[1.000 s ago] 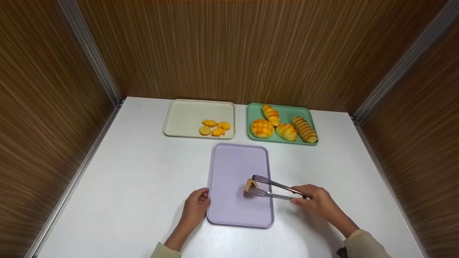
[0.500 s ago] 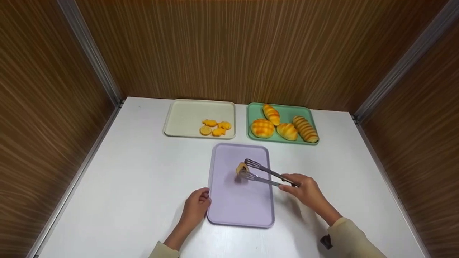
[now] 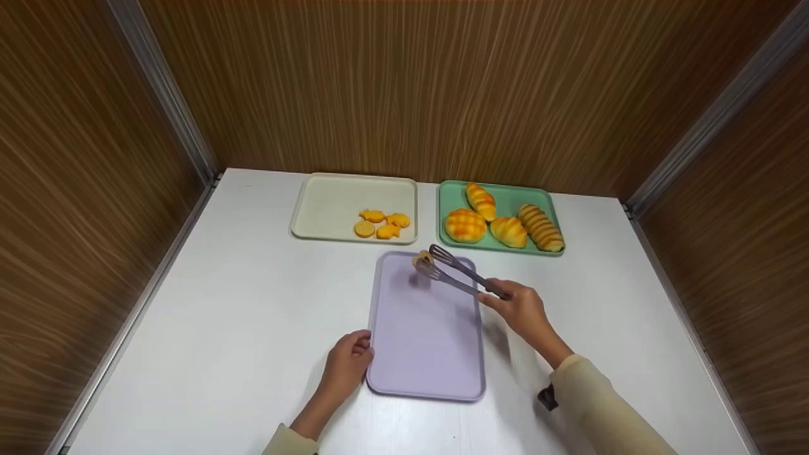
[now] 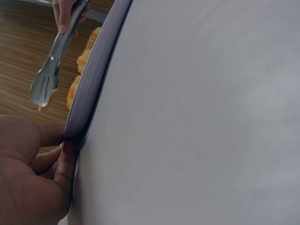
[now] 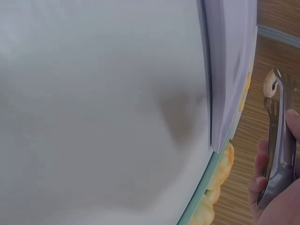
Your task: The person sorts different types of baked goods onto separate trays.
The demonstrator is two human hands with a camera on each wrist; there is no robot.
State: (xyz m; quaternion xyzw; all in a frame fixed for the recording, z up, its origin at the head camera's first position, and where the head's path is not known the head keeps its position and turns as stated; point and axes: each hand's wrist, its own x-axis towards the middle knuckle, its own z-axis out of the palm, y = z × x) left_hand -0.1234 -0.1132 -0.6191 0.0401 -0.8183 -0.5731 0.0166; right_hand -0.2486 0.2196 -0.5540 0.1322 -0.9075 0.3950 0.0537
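My right hand [image 3: 521,311] grips metal tongs [image 3: 469,273] with slotted ends. Between the tips sits a small tan bread piece [image 5: 269,85] with a dark centre, held above the far end of the lilac tray [image 3: 423,354]. In the head view the tongs partly cover that piece. My left hand [image 3: 347,361] is at the tray's left side, low down. The left wrist view shows its thumb and fingers [image 4: 67,161] pinching the tray's rim.
Behind the lilac tray, a cream tray [image 3: 328,208] bears fish-shaped cookies [image 3: 374,216] and a round biscuit [image 3: 364,229]. Right of it, a green tray [image 3: 505,200] carries a checked bun [image 3: 466,225], two croissants [image 3: 509,232] and a striped roll [image 3: 541,227]. Wood-grain panels [image 3: 404,88] enclose the table.
My right hand has carried the tongs and the bread piece away from me and slightly left, from the tray's middle to its far end. The left hand has stayed at the rim.
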